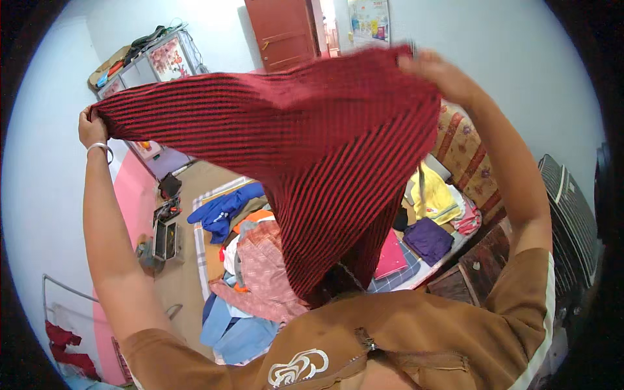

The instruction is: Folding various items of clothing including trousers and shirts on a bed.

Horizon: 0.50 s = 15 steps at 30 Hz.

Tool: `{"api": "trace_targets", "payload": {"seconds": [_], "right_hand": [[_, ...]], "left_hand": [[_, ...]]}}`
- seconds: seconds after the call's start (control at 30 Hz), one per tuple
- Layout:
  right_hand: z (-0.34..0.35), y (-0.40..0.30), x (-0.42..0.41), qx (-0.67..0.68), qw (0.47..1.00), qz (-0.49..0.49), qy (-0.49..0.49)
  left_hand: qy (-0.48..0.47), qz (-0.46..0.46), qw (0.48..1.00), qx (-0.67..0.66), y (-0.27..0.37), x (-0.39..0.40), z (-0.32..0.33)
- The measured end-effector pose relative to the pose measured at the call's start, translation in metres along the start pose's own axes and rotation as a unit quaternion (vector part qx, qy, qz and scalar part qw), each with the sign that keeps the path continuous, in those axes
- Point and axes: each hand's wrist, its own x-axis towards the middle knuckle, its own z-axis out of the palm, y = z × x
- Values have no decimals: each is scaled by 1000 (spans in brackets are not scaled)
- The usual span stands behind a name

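A red-and-black striped garment (312,141) is stretched wide in the air between my two hands. My left hand (92,127), with a metal bangle on its wrist, grips one end of the cloth. Blurred by motion, my right hand (434,73) grips the opposite upper corner. The lower part of the fabric hangs toward my chest and hides the middle of the bed. Below it lies a heap of loose clothes with a pink checked shirt (261,258), a blue garment (226,209) and light blue trousers (239,331).
On the right of the bed lie a yellow garment (434,192), a folded purple cloth (429,240) and a pink folded item (390,256). An open box (166,241) stands on the floor at left. A striped cooler-like unit (568,224) is at right. A brown door (282,34) is behind.
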Motion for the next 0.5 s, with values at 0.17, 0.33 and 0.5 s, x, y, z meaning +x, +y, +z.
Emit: {"api": "trace_targets", "payload": {"seconds": [0.17, 0.33, 0.5], "right_hand": [[119, 26, -82, -48, 965, -41, -253], [195, 49, -107, 119, 969, -47, -213], [221, 80, -113, 162, 955, 62, -242]], "left_hand": [[39, -38, 978, -202, -6, -8, 13], [-13, -83, 949, -302, -4, -15, 21], [-117, -94, 915, -373, 25, -5, 38]]}}
